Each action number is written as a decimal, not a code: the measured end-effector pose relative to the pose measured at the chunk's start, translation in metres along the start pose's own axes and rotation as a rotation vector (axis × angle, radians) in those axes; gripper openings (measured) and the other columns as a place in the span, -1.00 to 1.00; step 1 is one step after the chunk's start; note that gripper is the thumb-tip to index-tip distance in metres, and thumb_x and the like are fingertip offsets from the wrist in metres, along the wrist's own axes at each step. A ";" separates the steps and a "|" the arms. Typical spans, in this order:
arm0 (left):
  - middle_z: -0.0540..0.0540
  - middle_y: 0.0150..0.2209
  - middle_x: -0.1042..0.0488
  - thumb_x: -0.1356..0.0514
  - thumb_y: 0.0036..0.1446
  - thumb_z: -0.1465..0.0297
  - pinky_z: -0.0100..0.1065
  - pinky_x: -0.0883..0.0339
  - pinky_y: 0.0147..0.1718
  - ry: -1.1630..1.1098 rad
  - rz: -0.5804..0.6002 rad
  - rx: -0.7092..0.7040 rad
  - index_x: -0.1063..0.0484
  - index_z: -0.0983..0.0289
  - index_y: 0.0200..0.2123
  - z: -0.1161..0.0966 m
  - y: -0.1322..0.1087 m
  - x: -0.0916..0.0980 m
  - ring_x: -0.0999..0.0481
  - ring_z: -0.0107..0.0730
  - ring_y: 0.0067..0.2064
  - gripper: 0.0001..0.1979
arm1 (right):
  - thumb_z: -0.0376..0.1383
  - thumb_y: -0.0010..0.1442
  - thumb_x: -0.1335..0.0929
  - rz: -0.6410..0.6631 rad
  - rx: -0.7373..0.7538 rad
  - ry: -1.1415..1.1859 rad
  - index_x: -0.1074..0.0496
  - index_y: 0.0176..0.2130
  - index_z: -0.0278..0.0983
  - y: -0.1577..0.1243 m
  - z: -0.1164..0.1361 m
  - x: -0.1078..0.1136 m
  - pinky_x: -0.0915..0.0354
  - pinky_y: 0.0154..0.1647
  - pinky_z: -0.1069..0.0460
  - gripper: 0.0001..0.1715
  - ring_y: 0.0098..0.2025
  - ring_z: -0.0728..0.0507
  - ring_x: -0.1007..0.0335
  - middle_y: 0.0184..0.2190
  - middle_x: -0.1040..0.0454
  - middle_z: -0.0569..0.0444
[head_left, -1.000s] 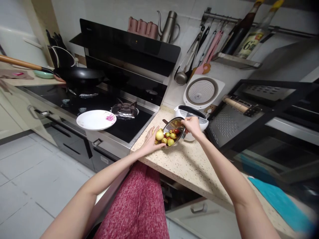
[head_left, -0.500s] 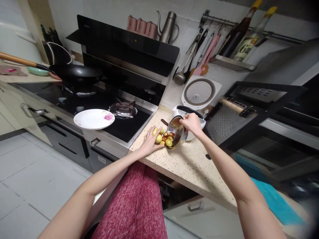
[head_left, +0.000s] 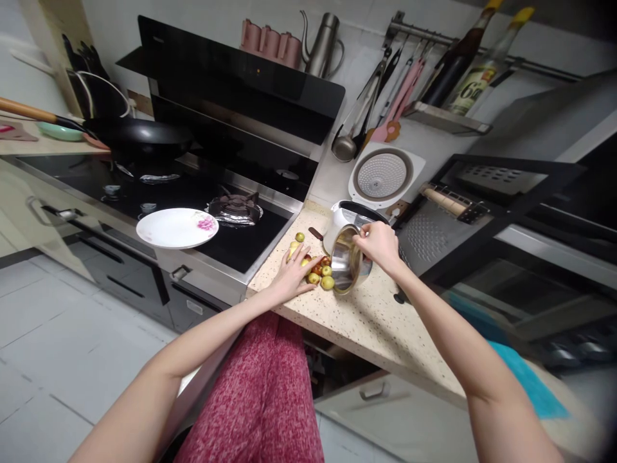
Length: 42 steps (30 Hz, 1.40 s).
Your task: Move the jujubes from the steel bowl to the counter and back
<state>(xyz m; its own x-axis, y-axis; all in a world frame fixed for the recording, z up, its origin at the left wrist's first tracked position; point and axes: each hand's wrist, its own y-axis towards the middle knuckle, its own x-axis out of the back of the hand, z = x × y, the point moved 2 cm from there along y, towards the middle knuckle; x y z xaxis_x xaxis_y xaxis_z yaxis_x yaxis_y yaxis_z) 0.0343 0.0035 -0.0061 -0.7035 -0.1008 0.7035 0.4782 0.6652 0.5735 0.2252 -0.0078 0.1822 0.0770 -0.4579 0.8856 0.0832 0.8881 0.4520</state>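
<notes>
In the head view, my right hand [head_left: 378,245] grips the rim of a shiny metal bowl [head_left: 346,270], fingers pinched on its upper edge. The bowl lies tipped on its side, its mouth facing left. Several yellow-green and brown jujubes [head_left: 326,282] lie on the speckled counter in front of that mouth. My left hand [head_left: 292,276] rests over part of the pile, fingers spread, hiding some of the fruit. One green jujube [head_left: 299,237] sits apart, beyond my left fingertips. Just behind the bowl stands a white rice cooker [head_left: 337,222] with its lid [head_left: 383,175] raised.
A white flowered plate [head_left: 168,230] sits at the stove's front edge, left of the counter [head_left: 366,321]. A black wok [head_left: 139,138] is on the far burner, its handle pointing left. An oven [head_left: 520,289] stands to the right, with a turquoise cloth [head_left: 530,379] nearby.
The jujubes that were at the bowl's mouth now lie on the counter, and the bowl looks emptied. My right hand has shifted the bowl slightly right. My left hand has moved a little over the pile.
</notes>
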 end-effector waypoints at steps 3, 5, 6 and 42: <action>0.32 0.51 -0.03 -0.37 0.20 0.12 0.37 0.19 0.44 0.019 0.014 0.002 -0.12 0.03 0.46 -0.002 0.000 0.001 0.12 0.27 0.56 -0.16 | -0.35 0.02 -0.36 -0.004 -0.057 0.054 -0.19 -0.65 -0.19 -0.012 -0.020 0.010 -0.07 -0.46 0.03 -0.68 -0.51 -0.16 -0.36 -0.73 -0.32 0.09; 0.35 0.51 -0.01 -0.38 0.19 0.10 0.37 0.19 0.43 0.037 0.024 -0.005 -0.11 0.05 0.47 -0.004 -0.001 0.002 0.13 0.28 0.56 -0.13 | -0.35 0.02 -0.36 -0.011 -0.107 0.110 -0.15 -0.65 -0.18 -0.022 -0.036 0.016 -0.11 -0.47 0.04 -0.65 -0.56 -0.15 -0.36 -0.78 -0.28 0.12; 0.36 0.51 -0.01 -0.38 0.19 0.08 0.37 0.20 0.43 0.042 0.026 -0.018 -0.10 0.07 0.47 -0.005 -0.001 0.003 0.12 0.28 0.56 -0.12 | -0.35 0.02 -0.36 -0.023 -0.125 0.148 -0.14 -0.66 -0.18 -0.028 -0.045 0.019 -0.13 -0.48 0.04 -0.65 -0.58 -0.15 -0.36 -0.79 -0.28 0.12; 0.29 0.13 -0.61 0.12 0.48 0.01 0.00 -0.38 0.28 -0.406 0.039 -0.746 -0.49 0.31 0.22 -0.017 -0.014 0.027 -0.49 -0.04 0.31 -0.36 | 0.18 -0.08 -0.58 0.756 -0.228 1.179 -0.47 -0.42 -0.30 -0.112 -0.096 -0.092 -0.18 -0.55 0.10 -0.36 -0.59 0.00 -0.27 -0.58 -0.44 0.13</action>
<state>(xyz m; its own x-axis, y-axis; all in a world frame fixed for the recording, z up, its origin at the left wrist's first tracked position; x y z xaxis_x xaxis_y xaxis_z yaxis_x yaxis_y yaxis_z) 0.0175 -0.0212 0.0124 -0.7453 0.2803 0.6049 0.6271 -0.0136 0.7789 0.3039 -0.0690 0.0396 0.9361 0.2531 0.2444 -0.2035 0.9561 -0.2107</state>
